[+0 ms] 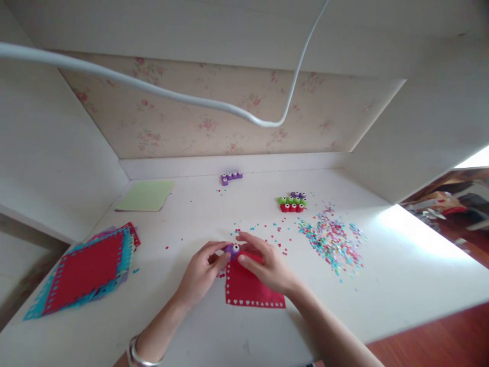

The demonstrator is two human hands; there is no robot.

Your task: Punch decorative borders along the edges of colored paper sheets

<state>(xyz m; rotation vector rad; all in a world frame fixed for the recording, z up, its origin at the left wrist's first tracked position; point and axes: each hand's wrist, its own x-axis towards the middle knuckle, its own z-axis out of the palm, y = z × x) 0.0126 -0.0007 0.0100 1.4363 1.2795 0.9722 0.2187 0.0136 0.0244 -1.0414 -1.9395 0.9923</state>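
Note:
A small purple craft punch (pixel 232 250) with a white button on top sits at the upper left corner of a sheet of red paper (pixel 254 288). The paper's left and bottom edges carry rows of small punched shapes. My left hand (pixel 202 267) is closed on the punch from the left, thumb in front and fingers behind. Over the paper on the right, my right hand (pixel 267 265) has its thumb and fingers apart, close to the punch; whether a fingertip touches it I cannot tell. Part of the paper is hidden under this hand.
Punched sheets of red and blue paper (pixel 89 267) lie stacked at left, with pale green paper (pixel 145 196) behind. Purple punches (pixel 231 176) stand at the back; green and red punches (pixel 292 204) stand to the right. Loose confetti (pixel 332 237) is spread nearby. A white cable (pixel 171 94) hangs across the view.

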